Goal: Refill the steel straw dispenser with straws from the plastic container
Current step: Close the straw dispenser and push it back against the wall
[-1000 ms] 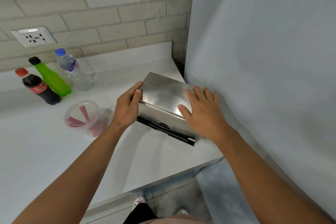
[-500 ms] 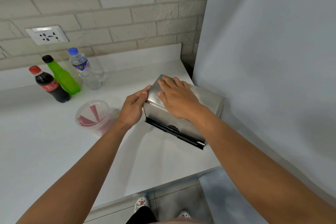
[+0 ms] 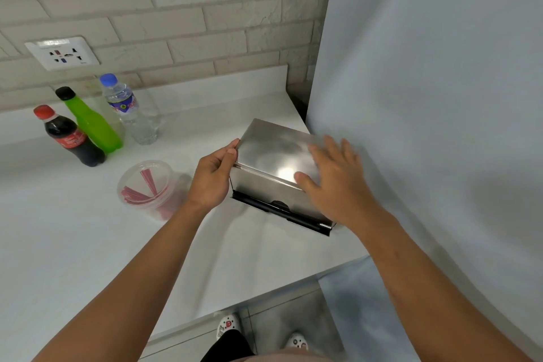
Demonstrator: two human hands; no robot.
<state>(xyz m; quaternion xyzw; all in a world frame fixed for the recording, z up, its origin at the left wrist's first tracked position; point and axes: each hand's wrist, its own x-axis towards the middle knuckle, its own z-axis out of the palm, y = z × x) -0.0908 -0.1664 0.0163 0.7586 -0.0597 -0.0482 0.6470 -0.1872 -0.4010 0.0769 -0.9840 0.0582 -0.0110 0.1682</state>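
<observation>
The steel straw dispenser (image 3: 271,153) is a shiny box with a black tray along its front, standing on the white counter (image 3: 88,244) by the grey wall. My left hand (image 3: 213,179) grips its left end, thumb on the lid's edge. My right hand (image 3: 332,179) lies flat with spread fingers on the right part of the lid, which is down. To the left of the dispenser stands the clear plastic container (image 3: 147,188), open, with several red straws inside.
Three bottles stand at the back left: cola (image 3: 69,138), green drink (image 3: 89,122) and water (image 3: 130,110). A wall socket (image 3: 63,53) sits above them. The grey wall (image 3: 440,97) rises close on the right. The counter's front edge runs near my feet.
My right hand slid from the lid's left end back to its right part. The left hand stays on the dispenser's left end. The view shifted slightly.
</observation>
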